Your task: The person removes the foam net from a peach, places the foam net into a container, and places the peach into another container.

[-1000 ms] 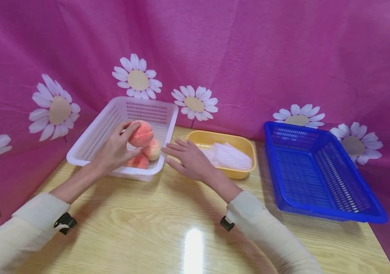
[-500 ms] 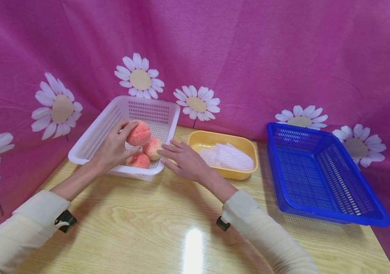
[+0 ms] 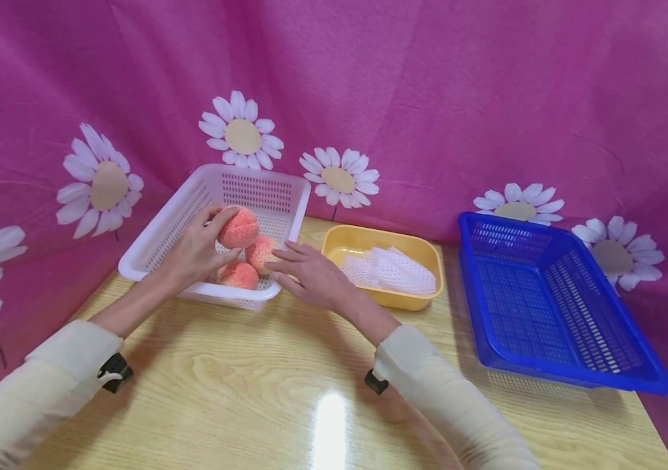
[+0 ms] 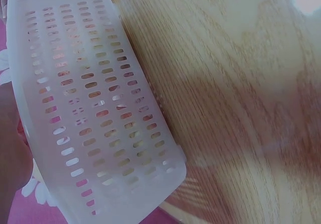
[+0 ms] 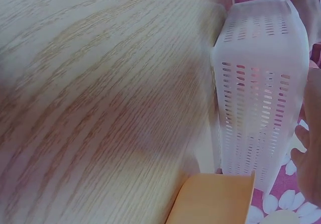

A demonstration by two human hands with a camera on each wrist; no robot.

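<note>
In the head view, my left hand [image 3: 193,251] reaches into the white slotted basket [image 3: 252,295] and grips a pinkish-red peach [image 3: 240,228] between thumb and fingers. Beneath and beside it lie two more peaches: a paler one [image 3: 260,254] to the right and a red one [image 3: 238,275] near the front wall. My right hand [image 3: 313,277] stretches its fingers over the basket's right rim, tips close to the paler peach; contact cannot be made out. Both wrist views mostly show the basket's outer wall [image 4: 100,158], with only part of each hand at the edge.
Right of the basket stands a yellow tub [image 3: 383,299] holding white foam net sleeves [image 3: 398,271]. A blue basket [image 3: 477,313] sits farther right on the wooden table [image 3: 240,385]. Behind everything hangs a magenta cloth [image 3: 416,98] with printed daisies.
My left hand has shifted the gripped peach slightly left, so the two lower peaches show more. My right hand has moved left, its fingers now farther over the basket rim.
</note>
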